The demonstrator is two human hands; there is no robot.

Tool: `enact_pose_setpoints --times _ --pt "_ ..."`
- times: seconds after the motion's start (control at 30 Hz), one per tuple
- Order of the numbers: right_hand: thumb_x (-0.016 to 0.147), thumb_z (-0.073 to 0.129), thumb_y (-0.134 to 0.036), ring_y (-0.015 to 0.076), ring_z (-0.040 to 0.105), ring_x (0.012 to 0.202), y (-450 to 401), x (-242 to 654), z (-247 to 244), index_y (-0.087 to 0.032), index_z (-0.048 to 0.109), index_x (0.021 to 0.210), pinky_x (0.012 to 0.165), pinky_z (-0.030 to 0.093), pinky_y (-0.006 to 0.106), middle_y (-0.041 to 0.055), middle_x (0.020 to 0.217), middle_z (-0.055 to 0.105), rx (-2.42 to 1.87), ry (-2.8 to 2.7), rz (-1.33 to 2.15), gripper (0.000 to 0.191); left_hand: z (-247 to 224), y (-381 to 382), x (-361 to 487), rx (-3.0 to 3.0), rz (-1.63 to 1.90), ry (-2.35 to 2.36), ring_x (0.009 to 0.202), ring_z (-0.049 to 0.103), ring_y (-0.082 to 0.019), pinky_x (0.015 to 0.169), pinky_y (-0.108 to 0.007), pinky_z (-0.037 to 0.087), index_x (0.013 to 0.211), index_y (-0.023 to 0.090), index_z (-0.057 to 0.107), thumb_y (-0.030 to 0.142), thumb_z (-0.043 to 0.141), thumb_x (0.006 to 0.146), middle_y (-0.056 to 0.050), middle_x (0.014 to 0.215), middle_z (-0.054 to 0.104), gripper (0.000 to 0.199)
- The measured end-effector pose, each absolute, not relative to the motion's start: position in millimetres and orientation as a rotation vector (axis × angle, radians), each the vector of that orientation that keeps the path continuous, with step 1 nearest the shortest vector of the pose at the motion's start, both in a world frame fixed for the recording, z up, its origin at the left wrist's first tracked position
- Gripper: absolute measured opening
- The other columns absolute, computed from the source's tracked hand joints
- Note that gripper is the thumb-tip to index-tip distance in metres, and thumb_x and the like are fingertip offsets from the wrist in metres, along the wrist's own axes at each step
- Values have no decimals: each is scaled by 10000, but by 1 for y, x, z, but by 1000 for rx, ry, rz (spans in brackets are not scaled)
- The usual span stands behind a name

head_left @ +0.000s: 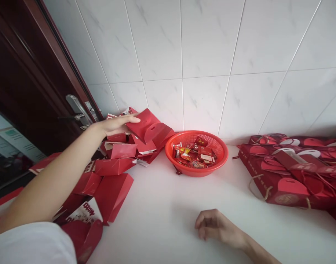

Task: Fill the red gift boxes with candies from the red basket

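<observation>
My left hand [120,124] reaches out to the far left and grips a red cardboard box [142,124] with a rounded flap, thumb on top. The fingers beneath are partly hidden. Under and around it lies a pile of partly folded red boxes [113,194]. My right hand [221,228] hovers over the near middle of the white table [151,223], loosely curled with nothing in it. Beyond it stands a round red plastic basket [197,171] holding several wrapped sweets [194,152].
Several closed red gift boxes [287,190] with cord handles sit together on the right. A white tiled wall [206,73] rises behind the table. On the left is a dark wooden door [33,55] with a metal handle [78,110].
</observation>
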State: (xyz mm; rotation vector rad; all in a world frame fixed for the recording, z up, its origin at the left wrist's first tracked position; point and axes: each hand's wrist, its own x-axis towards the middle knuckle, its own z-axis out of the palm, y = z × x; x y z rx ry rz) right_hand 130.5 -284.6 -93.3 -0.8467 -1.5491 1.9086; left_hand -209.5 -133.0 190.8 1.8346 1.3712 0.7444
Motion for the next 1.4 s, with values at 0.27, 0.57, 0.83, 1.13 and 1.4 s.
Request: enact_pose_setpoints --times 0.27,0.57,0.83,1.13,1.4 --pt "854 667 -587 149 612 753 -273 137 -52 -174 612 1034 679 496 294 71 910 660 -884 -1547 1522 454 106 -147 -162 1376 342 1104 914 676 -232 850 -331 507 887 168 678 441 584 804 -69 937 767 301" --pt "874 667 -574 151 601 792 -262 135 -3 -217 619 1026 746 548 321 78 1070 638 -806 -1816 817 391 40 -179 -105 1353 40 671 1134 629 -268 931 -377 481 1281 231 607 539 591 819 -79 1310 668 555" --pt "929 640 -306 231 617 1154 -265 138 -23 -216 655 1077 911 564 392 145 1376 545 -854 -2109 535 174 7 -185 -98 1698 94 852 1408 432 -265 1098 -360 386 1458 269 483 619 600 877 -80 1538 484 689" --pt "877 716 -286 237 636 1011 -268 137 -29 -208 603 1224 894 550 427 121 1161 656 -885 -2204 350 373 47 -186 -78 2364 -20 981 1049 641 -266 861 -320 462 1244 218 654 506 698 820 -92 1198 687 514" --pt "909 578 -129 185 587 860 -278 139 -32 -230 594 1243 741 542 334 71 1000 590 -907 -2158 223 349 51 -160 -72 2213 60 1007 615 506 -146 586 -250 384 1049 192 579 325 484 917 26 683 548 210"
